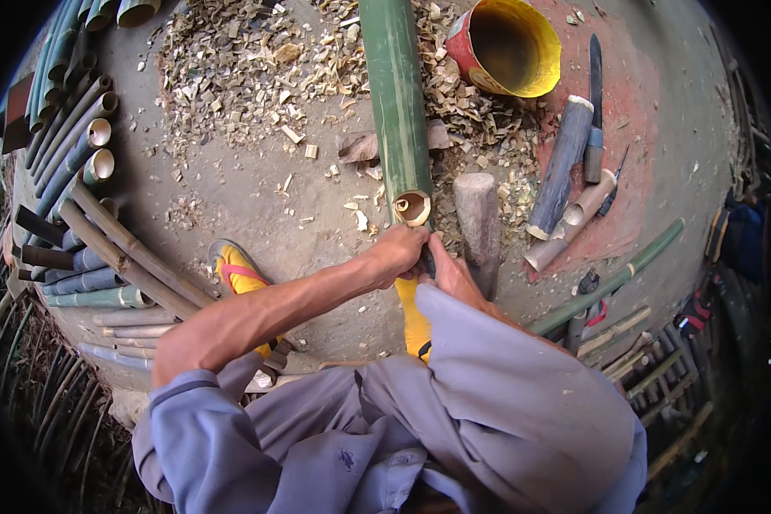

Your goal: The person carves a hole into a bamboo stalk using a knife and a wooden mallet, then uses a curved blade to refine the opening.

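Observation:
A thick green bamboo pole [394, 103] runs from the far edge toward me, its hollow cut end facing me. Just below that end, my left hand [398, 254] is closed, fingers at the rim. My right hand [451, 267] is closed beside it, the two nearly touching. Between them shows a small part of something dark [427, 260]; the fingers cover most of it, so its kind cannot be made out. A curled strip [401, 206] sits inside the pole's opening. My foot in a yellow sock [414, 319] is directly below the hands.
A wooden post [478, 227] stands right of my hands. Farther right lie a dark log [561, 167], a long knife [594, 111] and a bamboo tube [571, 221]. A red-yellow bucket [535, 51] of dark liquid stands beyond. Wood chips [257, 77] cover the ground; cut bamboo [77, 154] is stacked left.

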### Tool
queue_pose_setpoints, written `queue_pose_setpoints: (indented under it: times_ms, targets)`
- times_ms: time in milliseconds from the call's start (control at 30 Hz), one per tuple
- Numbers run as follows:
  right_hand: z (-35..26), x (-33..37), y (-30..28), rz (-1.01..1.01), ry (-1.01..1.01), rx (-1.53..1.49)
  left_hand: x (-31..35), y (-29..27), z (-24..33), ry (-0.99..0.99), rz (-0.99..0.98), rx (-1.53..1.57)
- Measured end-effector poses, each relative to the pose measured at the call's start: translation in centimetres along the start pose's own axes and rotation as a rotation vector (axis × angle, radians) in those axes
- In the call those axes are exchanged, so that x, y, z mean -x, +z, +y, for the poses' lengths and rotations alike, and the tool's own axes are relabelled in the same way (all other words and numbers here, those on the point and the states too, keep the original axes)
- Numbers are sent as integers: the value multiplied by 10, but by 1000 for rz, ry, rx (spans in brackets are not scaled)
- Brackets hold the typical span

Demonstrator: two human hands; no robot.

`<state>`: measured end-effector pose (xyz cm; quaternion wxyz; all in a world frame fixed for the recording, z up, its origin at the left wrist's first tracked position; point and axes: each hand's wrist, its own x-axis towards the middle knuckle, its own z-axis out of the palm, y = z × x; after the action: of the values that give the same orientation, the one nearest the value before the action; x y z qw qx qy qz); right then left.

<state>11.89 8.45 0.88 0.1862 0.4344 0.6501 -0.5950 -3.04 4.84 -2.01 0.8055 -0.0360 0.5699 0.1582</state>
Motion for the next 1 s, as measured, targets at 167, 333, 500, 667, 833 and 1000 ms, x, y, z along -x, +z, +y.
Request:
queue_pose_setpoints:
  times_ms: [167,333,500,667,833,1000]
  targets:
    - [-13,-12,-51,136,-81,557,-16,23,0,565,139,-286]
    - [-61,-43,-105,-51,-493,1172,-10,46,3,540,-174,1059]
    - [-119,-95,-93,-425,-782,1574,-24,45,-4,682,-504,1685]
    - [-40,-69,-114,-272,-412,815,11,57,-6,491,-364,1070]
    - [-71,-2,-94,-95,-121,-325,20,88,-30,817,-98,643]
    - [-119,24,-114,413,-472,635,41,16,-3,758,496,-11]
